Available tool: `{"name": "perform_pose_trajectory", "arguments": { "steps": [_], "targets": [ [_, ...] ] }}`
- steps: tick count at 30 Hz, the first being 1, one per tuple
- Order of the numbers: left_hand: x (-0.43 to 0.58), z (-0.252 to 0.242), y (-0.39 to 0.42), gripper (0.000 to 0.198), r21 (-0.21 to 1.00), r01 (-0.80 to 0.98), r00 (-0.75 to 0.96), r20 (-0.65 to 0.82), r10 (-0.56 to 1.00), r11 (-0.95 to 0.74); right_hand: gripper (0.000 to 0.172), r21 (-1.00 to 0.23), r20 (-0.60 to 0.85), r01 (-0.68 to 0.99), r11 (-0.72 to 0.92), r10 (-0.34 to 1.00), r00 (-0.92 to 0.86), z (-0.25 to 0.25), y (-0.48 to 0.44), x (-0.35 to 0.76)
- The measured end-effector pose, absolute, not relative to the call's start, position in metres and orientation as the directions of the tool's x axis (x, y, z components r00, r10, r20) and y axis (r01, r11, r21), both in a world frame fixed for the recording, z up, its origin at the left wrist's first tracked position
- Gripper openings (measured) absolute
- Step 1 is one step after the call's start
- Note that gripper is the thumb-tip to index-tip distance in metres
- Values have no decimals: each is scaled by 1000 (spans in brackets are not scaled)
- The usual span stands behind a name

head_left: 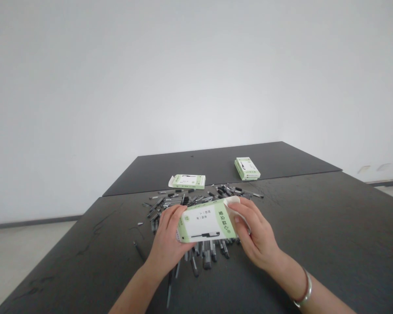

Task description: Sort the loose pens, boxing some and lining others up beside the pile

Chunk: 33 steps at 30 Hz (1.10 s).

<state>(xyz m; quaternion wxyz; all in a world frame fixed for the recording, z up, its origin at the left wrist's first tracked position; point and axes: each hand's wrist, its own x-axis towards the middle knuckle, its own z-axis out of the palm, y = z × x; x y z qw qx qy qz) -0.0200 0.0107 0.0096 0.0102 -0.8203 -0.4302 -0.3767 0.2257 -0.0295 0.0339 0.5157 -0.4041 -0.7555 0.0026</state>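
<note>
My left hand (168,240) and my right hand (253,231) hold a flat white-and-green cardboard pen box (207,223) above a heap of loose black-and-silver pens (191,205). The left hand grips the box's left end. Fingers of the right hand wrap its right end, where a pale flap sticks out. The box hides the middle of the heap. Beyond it, an open matching box (187,181) lies at the heap's far edge. Another matching box (247,168) lies further back to the right.
The pens lie on a dark, scuffed tabletop (314,226) that meets a second dark table (212,165) behind it. A single pen (139,250) lies left of the heap. A metal bangle (305,288) circles my right wrist. A white wall stands behind.
</note>
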Motion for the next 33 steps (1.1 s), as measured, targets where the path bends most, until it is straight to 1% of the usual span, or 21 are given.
{"name": "perform_pose_trajectory", "arguments": {
  "steps": [6,11,13,15,17,18,19,22,25,28,33],
  "targets": [
    [-20,10,10,71,299,720,352,620,701,-626,44,-404,765,630,664,622,-166,33,-28,227],
    [-20,10,10,69,311,715,351,615,706,-626,51,-412,765,596,689,617,-184,31,-30,227],
    [-19,10,9,68,311,709,355,619,700,-634,54,-487,755,519,702,638,-155,29,-32,226],
    [-19,10,9,67,309,705,358,622,696,-639,54,-633,712,366,682,699,-72,27,-32,225],
    [-19,10,9,67,302,707,360,624,693,-640,53,-771,617,199,605,787,0,25,-31,224],
    [-18,11,9,66,297,709,361,625,692,-639,52,-815,567,152,559,824,13,24,-29,223],
    [-18,11,9,66,293,712,363,625,691,-639,52,-844,524,138,518,851,14,24,-28,223],
    [-18,12,9,65,281,713,375,621,688,-643,49,-863,465,210,459,885,-24,28,-28,222],
    [-17,13,9,66,277,711,384,617,687,-647,47,-837,467,289,464,882,-64,33,-31,221],
    [-18,13,9,68,276,707,395,610,687,-651,47,-829,464,320,459,884,-66,34,-33,220],
    [-18,14,8,69,275,698,400,617,678,-661,47,-846,419,343,408,907,-46,33,-33,218]
  ]
}}
